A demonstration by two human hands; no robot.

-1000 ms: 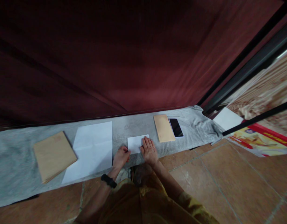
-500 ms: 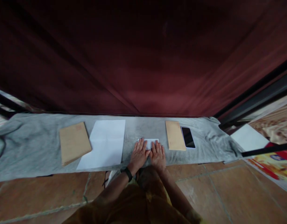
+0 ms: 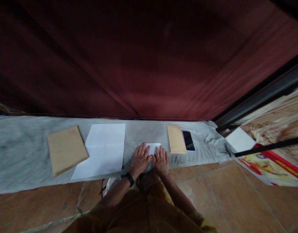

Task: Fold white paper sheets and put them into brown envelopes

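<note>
Under both palms lies a small folded white paper point(image 3: 152, 149) on the grey cloth point(image 3: 144, 131). My left hand point(image 3: 140, 159), with a dark band on its wrist, rests flat on the paper's left part. On its right part my right hand point(image 3: 161, 160) lies with fingers stretched out. The thumbs almost meet, and the hands cover the paper's sides and near edge. Left of my hands is a large white sheet point(image 3: 102, 149) with faint creases. A brown envelope point(image 3: 176, 139) lies to the right of my right hand.
Several stacked brown envelopes point(image 3: 66, 149) overlap the white sheet's left edge. A phone point(image 3: 188, 140) lies beside the single envelope. Behind the cloth-covered surface hangs a dark red curtain point(image 3: 144, 81). At the right are a black metal bar point(image 3: 270, 147) and a colourful printed box point(image 3: 272, 166).
The view has turned slightly right, so the things on the cloth appear shifted left. Both hands stay flat on the folded paper, with little movement over it.
</note>
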